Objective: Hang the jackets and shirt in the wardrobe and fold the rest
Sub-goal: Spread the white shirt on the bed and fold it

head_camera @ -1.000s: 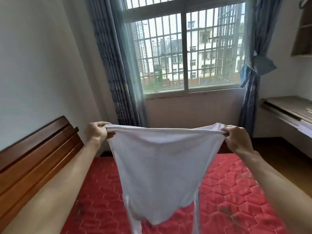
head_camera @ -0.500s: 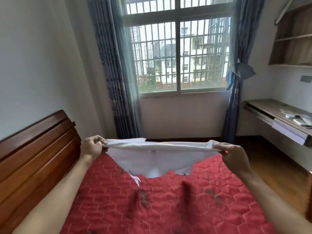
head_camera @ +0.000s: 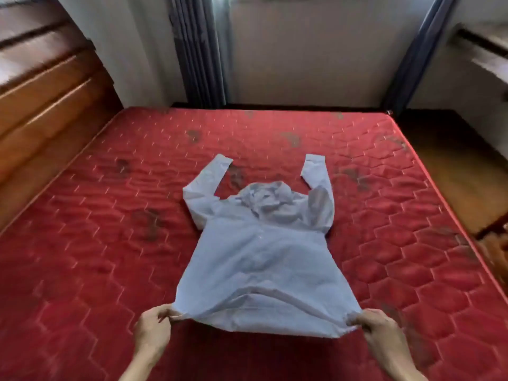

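While the white hooded top (head_camera: 261, 259) lay flat on the red mattress (head_camera: 82, 243), stretching away from both hands, I judged it light, soft and limp, best taken at the hem corners. The left hand (head_camera: 154, 325) pinched the left corner; the right hand (head_camera: 376, 328) pinched the right, wrists low, hands well apart, hem spread between them.

White hooded top (head_camera: 264, 259) on red hexagon-quilted mattress (head_camera: 82, 243); brown headboard (head_camera: 46, 86).
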`<state>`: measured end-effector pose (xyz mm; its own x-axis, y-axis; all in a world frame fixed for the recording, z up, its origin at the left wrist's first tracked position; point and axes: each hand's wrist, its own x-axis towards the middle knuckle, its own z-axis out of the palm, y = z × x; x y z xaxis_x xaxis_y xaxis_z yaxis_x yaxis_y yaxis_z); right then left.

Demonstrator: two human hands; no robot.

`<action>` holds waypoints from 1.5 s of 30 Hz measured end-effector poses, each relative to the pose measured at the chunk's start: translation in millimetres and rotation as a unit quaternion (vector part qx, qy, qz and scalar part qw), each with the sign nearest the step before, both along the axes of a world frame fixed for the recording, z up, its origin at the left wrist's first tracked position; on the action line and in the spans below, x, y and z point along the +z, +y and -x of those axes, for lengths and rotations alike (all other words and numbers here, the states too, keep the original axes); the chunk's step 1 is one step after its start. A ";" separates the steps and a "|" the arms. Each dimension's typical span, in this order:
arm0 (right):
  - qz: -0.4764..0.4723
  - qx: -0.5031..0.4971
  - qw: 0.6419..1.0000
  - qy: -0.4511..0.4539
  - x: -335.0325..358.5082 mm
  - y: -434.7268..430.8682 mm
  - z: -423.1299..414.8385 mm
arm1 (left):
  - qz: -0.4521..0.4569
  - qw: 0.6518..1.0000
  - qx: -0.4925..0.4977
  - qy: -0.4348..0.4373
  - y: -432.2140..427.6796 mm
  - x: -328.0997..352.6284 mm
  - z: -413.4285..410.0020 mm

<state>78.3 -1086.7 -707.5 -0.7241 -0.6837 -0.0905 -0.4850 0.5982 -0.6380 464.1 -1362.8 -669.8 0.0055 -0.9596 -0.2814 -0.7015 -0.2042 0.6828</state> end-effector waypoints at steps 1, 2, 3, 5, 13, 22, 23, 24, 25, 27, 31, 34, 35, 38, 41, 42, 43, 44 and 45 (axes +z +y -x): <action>-0.020 0.010 1.000 -0.012 -31.2 14.7 -13.8 | -0.016 1.000 0.005 -0.008 18.7 -30.9 -9.0; -0.045 0.023 0.999 -0.021 -59.2 29.0 -27.9 | -0.038 0.999 0.005 -0.021 35.0 -60.1 -18.6; -0.063 0.037 0.997 -0.023 -84.6 41.9 -41.2 | -0.056 0.998 0.008 -0.033 51.0 -83.7 -26.6; -0.081 0.044 0.995 -0.021 -122.7 62.5 -63.4 | -0.080 0.996 0.022 -0.045 80.0 -125.5 -43.8; -0.094 0.075 0.992 0.037 -156.6 99.1 -108.5 | -0.067 0.992 -0.042 -0.095 130.7 -169.4 -78.0; -0.137 0.130 0.970 0.150 -140.6 32.5 -138.4 | 0.079 0.944 -0.217 -0.235 114.3 -176.9 -46.5; -0.134 0.124 0.974 0.134 -144.4 26.0 -138.6 | 0.101 0.934 -0.256 -0.230 111.3 -178.9 -42.1; -0.138 0.100 0.979 0.108 -147.6 19.7 -137.1 | 0.127 0.921 -0.289 -0.229 108.8 -180.9 -37.2; -0.148 0.065 0.984 0.072 -149.9 14.0 -134.1 | 0.150 0.909 -0.313 -0.232 106.3 -182.6 -31.8; -0.168 -0.008 0.985 -0.026 -148.6 4.1 -125.1 | 0.171 0.894 -0.334 -0.246 101.6 -186.6 -21.3; -0.157 0.044 0.983 -0.089 -140.9 2.7 -122.2 | 0.123 0.917 -0.325 -0.196 106.0 -190.8 -14.2; -0.138 0.120 0.982 -0.039 -138.1 21.0 -137.0 | 0.102 0.917 -0.358 -0.141 118.8 -189.6 -25.1; -0.139 0.147 0.979 -0.022 -140.1 30.7 -143.3 | 0.107 0.907 -0.384 -0.133 124.6 -189.4 -31.8; -0.160 0.235 0.958 0.039 -146.1 59.7 -160.3 | 0.134 0.862 -0.469 -0.137 141.8 -186.7 -54.6; -0.175 0.230 0.955 0.063 -143.9 75.2 -170.2 | 0.130 0.840 -0.506 -0.145 150.4 -184.0 -78.1; -0.174 0.227 0.955 0.072 -142.4 77.1 -172.4 | 0.122 0.844 -0.501 -0.145 150.8 -183.6 -85.9; -0.173 0.230 0.955 0.077 -139.5 78.0 -174.3 | 0.113 0.855 -0.485 -0.148 149.8 -183.0 -93.0; -0.169 0.235 0.954 0.082 -137.0 78.1 -174.9 | 0.104 0.871 -0.457 -0.150 147.7 -181.4 -98.1; -0.166 0.239 0.953 0.083 -133.5 76.3 -175.2 | 0.096 0.889 -0.420 -0.152 144.6 -179.2 -101.0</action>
